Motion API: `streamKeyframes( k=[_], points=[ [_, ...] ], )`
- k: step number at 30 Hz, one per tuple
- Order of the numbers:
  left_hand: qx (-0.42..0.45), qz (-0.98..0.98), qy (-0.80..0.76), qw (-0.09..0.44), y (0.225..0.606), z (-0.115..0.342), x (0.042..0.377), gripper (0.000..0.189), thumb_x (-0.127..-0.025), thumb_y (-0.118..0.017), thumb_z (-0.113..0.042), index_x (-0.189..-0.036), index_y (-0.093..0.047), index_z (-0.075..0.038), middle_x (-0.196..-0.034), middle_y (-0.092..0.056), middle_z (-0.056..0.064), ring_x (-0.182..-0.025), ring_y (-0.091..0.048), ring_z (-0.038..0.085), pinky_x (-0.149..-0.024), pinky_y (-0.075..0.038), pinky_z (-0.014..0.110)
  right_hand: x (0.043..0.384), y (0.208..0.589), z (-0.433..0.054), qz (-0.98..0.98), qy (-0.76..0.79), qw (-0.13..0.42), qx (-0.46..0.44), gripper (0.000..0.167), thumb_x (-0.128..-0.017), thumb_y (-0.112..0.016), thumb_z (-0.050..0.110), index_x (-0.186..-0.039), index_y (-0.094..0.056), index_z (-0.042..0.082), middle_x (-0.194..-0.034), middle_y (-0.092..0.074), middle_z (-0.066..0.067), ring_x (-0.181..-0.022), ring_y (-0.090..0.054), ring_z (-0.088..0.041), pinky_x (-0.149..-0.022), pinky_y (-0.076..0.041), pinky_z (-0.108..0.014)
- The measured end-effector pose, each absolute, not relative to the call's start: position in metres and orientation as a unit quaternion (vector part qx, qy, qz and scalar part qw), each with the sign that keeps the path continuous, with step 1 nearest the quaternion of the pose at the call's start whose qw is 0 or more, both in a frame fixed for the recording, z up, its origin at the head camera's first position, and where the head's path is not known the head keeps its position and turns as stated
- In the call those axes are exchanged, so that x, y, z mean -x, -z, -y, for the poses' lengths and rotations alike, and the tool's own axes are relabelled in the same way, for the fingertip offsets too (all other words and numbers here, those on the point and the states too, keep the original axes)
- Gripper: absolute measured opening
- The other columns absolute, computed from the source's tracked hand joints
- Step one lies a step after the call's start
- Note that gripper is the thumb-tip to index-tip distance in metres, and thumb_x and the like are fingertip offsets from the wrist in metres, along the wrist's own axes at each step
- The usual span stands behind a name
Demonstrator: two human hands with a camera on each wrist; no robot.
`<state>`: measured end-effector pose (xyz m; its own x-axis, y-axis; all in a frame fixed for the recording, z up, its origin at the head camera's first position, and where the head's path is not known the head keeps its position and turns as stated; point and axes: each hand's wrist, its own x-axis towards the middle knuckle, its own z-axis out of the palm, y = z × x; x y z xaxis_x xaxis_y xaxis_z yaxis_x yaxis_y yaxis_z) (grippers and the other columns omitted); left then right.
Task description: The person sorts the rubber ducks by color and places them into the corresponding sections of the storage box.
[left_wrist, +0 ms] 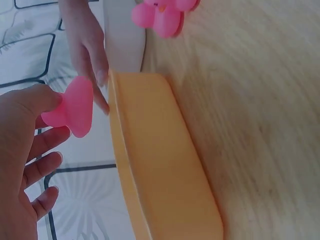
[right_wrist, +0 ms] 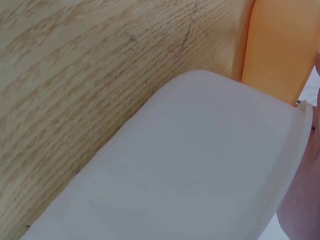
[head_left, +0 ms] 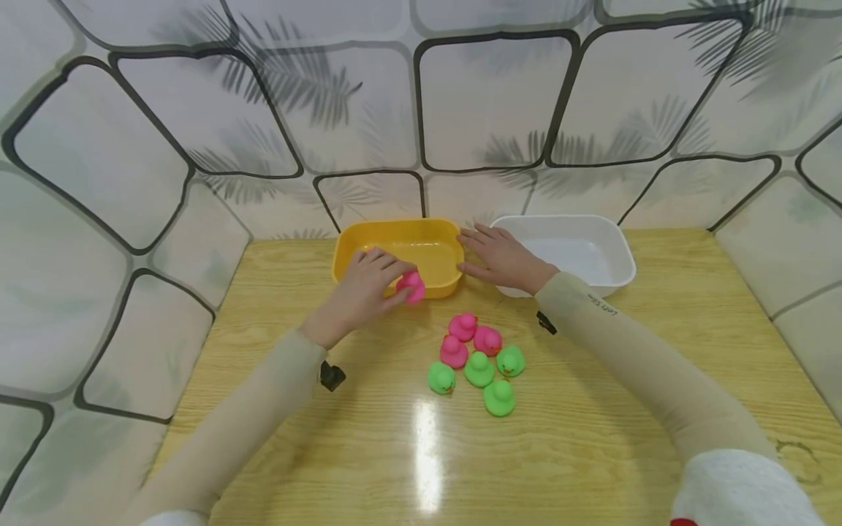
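My left hand (head_left: 358, 292) pinches a pink rubber duck (head_left: 413, 286) between thumb and index finger, over the front edge of a yellow tub (head_left: 434, 252). In the left wrist view that duck (left_wrist: 80, 107) is above the tub's rim, and the other fingers are loosely bent. The right hand (head_left: 503, 259) reaches over the left end of a white tub (head_left: 579, 248). Its fingers are extended, with their tips at the yellow tub's right rim. Much of the yellow tub's left inside is hidden behind my left hand.
Nearer me on the wooden table (head_left: 566, 453) lie three pink ducks (head_left: 454, 352) and several green ducks (head_left: 479, 370) in a loose group. Both tubs stand side by side near the back edge, close to a patterned cloth wall (head_left: 487, 102).
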<state>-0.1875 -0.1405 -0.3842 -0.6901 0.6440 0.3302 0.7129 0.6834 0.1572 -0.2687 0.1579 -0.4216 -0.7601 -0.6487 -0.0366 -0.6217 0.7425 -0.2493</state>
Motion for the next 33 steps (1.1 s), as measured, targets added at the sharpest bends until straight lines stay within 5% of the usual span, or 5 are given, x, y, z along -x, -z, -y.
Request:
streamKeyframes(
  k=[6, 13, 33],
  points=[
    [0.357, 0.914, 0.141, 0.13, 0.38, 0.144, 0.208, 0.03, -0.097, -0.075, -0.026, -0.122, -0.073, -0.008, -0.111, -0.073, 0.01, -0.105, -0.058, 0.032, -0.089, -0.042, 0.05, 0.27, 0.423, -0.158, -0.932, 0.105, 0.06, 0.343, 0.072, -0.108, -0.052, 0.047, -0.16, -0.036, 0.001, -0.166, -0.034, -0.019, -0.157, -0.019, -0.042, -0.124, -0.018, -0.06],
    [0.324, 0.929, 0.142, 0.111, 0.381, 0.143, 0.231, 0.034, -0.101, -0.071, -0.031, -0.125, -0.072, -0.008, -0.117, -0.073, 0.011, -0.109, -0.059, 0.033, -0.098, -0.044, 0.055, 0.272, 0.426, -0.158, -0.932, 0.101, 0.058, 0.342, 0.071, -0.108, -0.052, 0.048, -0.161, -0.036, 0.002, -0.167, -0.033, -0.018, -0.157, -0.019, -0.042, -0.125, -0.018, -0.06],
    [0.244, 0.958, 0.138, 0.058, 0.397, 0.148, 0.264, 0.038, -0.103, -0.067, -0.031, -0.132, -0.067, -0.007, -0.121, -0.07, 0.012, -0.116, -0.055, 0.033, -0.098, -0.041, 0.053, 0.269, 0.422, -0.157, -0.932, 0.108, 0.063, 0.341, 0.071, -0.108, -0.052, 0.046, -0.16, -0.036, 0.001, -0.166, -0.033, -0.019, -0.157, -0.02, -0.043, -0.125, -0.018, -0.06]
  ],
)
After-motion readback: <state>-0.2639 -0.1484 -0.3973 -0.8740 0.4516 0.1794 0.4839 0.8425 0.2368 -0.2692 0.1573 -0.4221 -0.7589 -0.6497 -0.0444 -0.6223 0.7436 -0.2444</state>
